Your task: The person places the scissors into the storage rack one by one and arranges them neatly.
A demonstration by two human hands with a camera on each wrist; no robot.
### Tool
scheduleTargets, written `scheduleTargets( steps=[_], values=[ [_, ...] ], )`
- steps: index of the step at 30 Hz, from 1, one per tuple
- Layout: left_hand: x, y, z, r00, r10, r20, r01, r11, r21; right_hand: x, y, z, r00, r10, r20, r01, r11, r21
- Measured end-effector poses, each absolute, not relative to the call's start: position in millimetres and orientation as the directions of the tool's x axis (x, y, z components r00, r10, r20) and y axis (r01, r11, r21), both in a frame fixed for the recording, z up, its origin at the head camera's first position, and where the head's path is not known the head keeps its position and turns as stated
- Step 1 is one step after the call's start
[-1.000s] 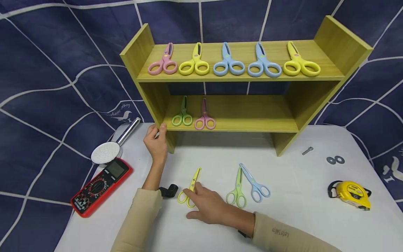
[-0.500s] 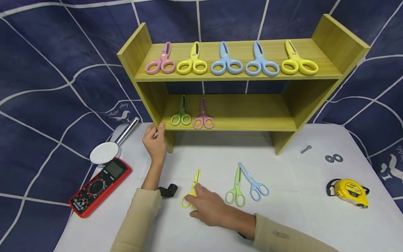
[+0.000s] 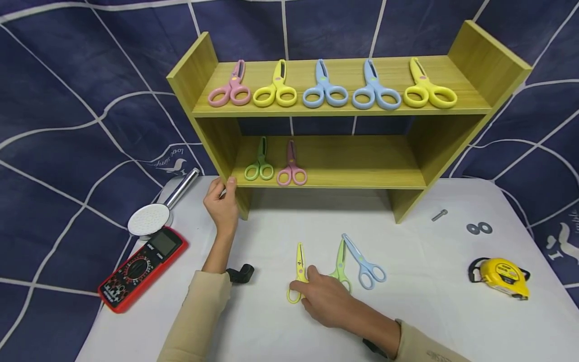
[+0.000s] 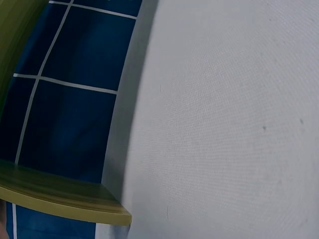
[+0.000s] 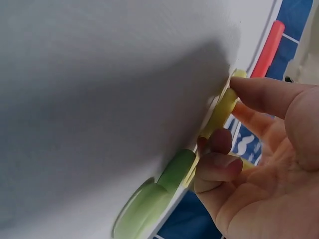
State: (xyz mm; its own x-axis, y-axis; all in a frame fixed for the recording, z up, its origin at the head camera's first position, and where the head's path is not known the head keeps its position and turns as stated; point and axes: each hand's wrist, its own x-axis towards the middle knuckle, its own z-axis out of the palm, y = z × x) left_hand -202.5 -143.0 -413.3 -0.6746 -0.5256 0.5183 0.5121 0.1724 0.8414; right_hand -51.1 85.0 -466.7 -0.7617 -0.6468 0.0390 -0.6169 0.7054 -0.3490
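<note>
In the head view my left hand grips the lower left side panel of the wooden shelf. My right hand pinches yellow scissors by the handles, low over the white table, blades pointing away from me. Its fingers cover part of the handles. In the right wrist view, thumb and fingers close on the yellow handle, with a green handle close by. Green scissors, partly behind the right hand, lie beside blue scissors, their tips together.
Pink, yellow and blue scissors line the upper shelf board; green scissors and pink scissors lie below. At left are a shower head, multimeter and black pipe fitting; at right a bolt, washers and tape measure.
My right hand has taken hold of the yellow scissors and carried them to the right, towards the green pair; their blades now point straighter ahead. My left hand stays on the shelf panel.
</note>
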Motion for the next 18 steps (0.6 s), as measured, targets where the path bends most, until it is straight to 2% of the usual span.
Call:
scheduleTargets(
  steps=[5, 12, 18],
  values=[
    [-203, -143, -413, -0.680, -0.531, 0.506, 0.504, 0.163, 0.848, -50, 87, -467, -0.776, -0.629, 0.050, -0.608, 0.724, -0.327],
    [-220, -152, -436, -0.679, -0.537, 0.500, 0.507, 0.149, 0.849, -55, 88, -469, -0.783, -0.622, 0.012, -0.593, 0.740, -0.317],
    [-222, -155, -441, -0.671, -0.534, 0.515, 0.510, 0.172, 0.843, -58, 94, -466, -0.806, -0.583, 0.107, -0.575, 0.727, -0.375]
  ],
)
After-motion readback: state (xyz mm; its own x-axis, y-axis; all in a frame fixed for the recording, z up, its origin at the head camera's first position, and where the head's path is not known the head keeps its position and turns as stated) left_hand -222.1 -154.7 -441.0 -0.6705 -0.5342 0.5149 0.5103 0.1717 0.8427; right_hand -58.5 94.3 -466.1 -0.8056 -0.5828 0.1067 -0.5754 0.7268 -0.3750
